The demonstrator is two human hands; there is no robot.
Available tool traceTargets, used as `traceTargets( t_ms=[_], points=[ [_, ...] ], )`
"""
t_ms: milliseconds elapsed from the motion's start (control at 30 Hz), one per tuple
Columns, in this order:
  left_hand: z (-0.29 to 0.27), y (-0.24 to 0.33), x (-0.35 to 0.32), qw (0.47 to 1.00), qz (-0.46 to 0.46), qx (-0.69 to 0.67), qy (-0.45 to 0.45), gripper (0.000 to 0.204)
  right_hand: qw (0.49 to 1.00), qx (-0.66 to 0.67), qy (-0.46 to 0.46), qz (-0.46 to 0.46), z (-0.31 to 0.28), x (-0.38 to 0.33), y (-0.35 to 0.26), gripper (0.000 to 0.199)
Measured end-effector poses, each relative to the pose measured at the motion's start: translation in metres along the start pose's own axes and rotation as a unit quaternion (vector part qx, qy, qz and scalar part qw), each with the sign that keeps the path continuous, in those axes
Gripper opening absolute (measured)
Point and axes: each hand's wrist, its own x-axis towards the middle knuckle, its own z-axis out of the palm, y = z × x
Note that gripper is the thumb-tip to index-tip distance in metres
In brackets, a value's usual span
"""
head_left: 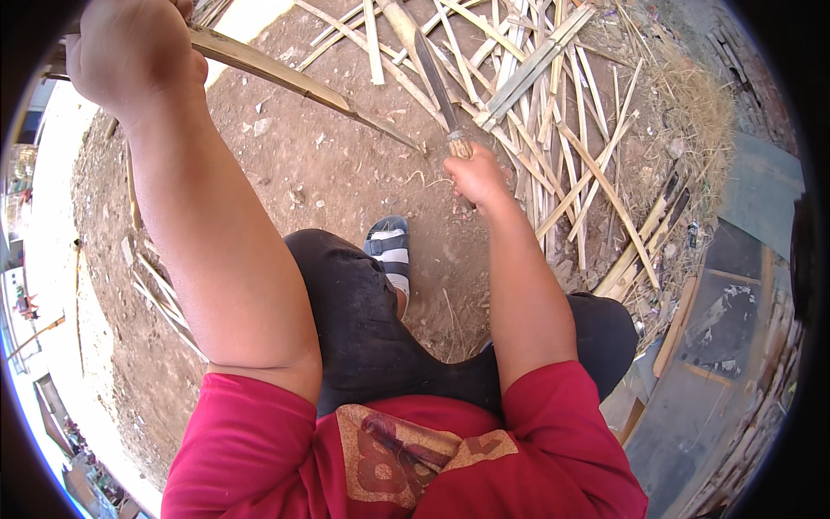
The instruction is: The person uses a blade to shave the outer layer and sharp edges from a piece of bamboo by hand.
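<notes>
High at the far left, my left hand (138, 56) is closed round a long piece of split bamboo (281, 78). The piece slants down to the right, and its thin end comes near the ground. Right of centre, my right hand (481, 177) grips the wooden handle of a machete (437, 82). Its long dark blade points away from me and passes over part of the strewn bamboo. A gap lies between the blade and the bamboo piece in my left hand.
Many pale bamboo strips (581, 130) lie crisscrossed on the dirt ground (285, 164) at the far right. Beside them is dry straw (692, 121). Dark boards (722, 329) stand along the right edge. My sandalled foot (389, 246) rests between my hands.
</notes>
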Motion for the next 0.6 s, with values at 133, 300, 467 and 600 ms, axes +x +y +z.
traceTargets(
  t_ms=[133, 300, 467, 600],
  points=[
    [-0.009, -0.010, 0.010, 1.000, 0.012, 0.027, -0.007, 0.006, 0.987, -0.059, 0.067, -0.132, 0.008, -0.021, -0.044, 0.044],
    [-0.007, -0.013, 0.013, 0.999, 0.014, 0.039, -0.001, 0.007, 0.957, -0.276, 0.093, 0.002, 0.058, -0.028, 0.097, 0.043],
    [-0.003, -0.015, 0.006, 0.999, 0.012, 0.035, -0.007, 0.008, 0.941, -0.329, 0.052, 0.053, 0.049, -0.012, 0.158, 0.033],
    [-0.009, -0.017, 0.012, 0.999, 0.013, 0.034, 0.000, 0.010, 0.962, 0.019, -0.124, 0.242, 0.011, 0.002, 0.088, 0.028]
  ],
)
